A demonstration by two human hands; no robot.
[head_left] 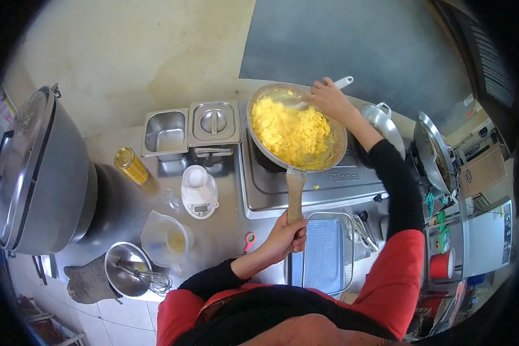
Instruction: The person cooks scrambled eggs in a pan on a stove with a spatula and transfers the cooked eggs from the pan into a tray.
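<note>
A wide frying pan [339, 151] sits over the stove, filled with yellow scrambled eggs [291, 132]. My left hand [284, 237] is wrapped round the end of the pan's wooden handle [295, 196]. Over the far right rim of the pan, my right hand [328, 99] grips a spatula [344, 82]. Its white handle end sticks out past the fingers, and its head is blurred and partly hidden among the eggs. The stove [271, 193] lies beneath the pan, with a few egg crumbs on its top.
Left of the stove stand steel food pans [166, 134], a tin can [131, 166], a kitchen scale [200, 193], a plastic jug [168, 239] and a bowl [118, 275] with a whisk [155, 282]. A wire basket [346, 254] sits in front. Another pan [383, 127] stands right; a large pot [57, 173] is far left.
</note>
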